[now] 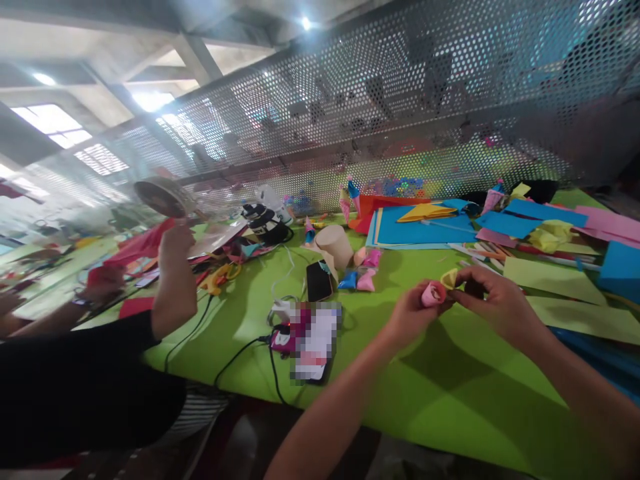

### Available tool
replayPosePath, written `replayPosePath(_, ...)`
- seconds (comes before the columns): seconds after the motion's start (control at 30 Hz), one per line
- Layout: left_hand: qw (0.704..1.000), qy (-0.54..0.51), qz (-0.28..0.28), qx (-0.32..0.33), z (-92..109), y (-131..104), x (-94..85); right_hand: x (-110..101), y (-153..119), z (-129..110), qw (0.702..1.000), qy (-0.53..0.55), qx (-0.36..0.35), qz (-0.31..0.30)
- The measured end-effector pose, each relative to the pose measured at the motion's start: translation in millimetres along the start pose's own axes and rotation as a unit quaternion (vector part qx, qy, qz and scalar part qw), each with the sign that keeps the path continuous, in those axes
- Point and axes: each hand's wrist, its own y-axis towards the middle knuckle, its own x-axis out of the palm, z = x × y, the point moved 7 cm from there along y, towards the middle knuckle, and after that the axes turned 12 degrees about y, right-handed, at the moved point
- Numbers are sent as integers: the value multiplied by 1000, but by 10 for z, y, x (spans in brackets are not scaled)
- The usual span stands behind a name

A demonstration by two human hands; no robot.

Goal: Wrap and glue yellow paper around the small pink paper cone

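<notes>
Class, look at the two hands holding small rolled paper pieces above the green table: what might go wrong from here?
1. The pink roll in the left hand may uncurl if the fingers loosen.
2. The yellow piece, pinched by the right hand, could get crushed.
3. A dropped piece might get lost among the paper sheets nearby.

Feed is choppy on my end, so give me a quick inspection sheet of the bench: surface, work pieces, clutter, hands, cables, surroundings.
Surface: green table, bare in front of the hands.
Work pieces: pink paper roll and yellow paper piece.
Clutter: blue paper sheets, small folded cones, cardboard tube, phone.
Hands: left hand pinches the pink roll; right hand holds the yellow piece against it.
Cables: black cable runs off the table edge.
Surroundings: perforated metal screen behind; another person's arm on the left.
</notes>
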Motion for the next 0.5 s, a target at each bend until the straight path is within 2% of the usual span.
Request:
replayPosePath(0.17,999,30,1,-25,-22,-10,-29,-96,29,34,989,131,67,33)
replayPosePath(0.3,996,87,0,-15,-44,-14,-47,-155,19,19,976,198,74,46)
replayPosePath(0.5,994,107,-20,-2,18,-26,-10,-43,-36,-89,971,225,79,7)
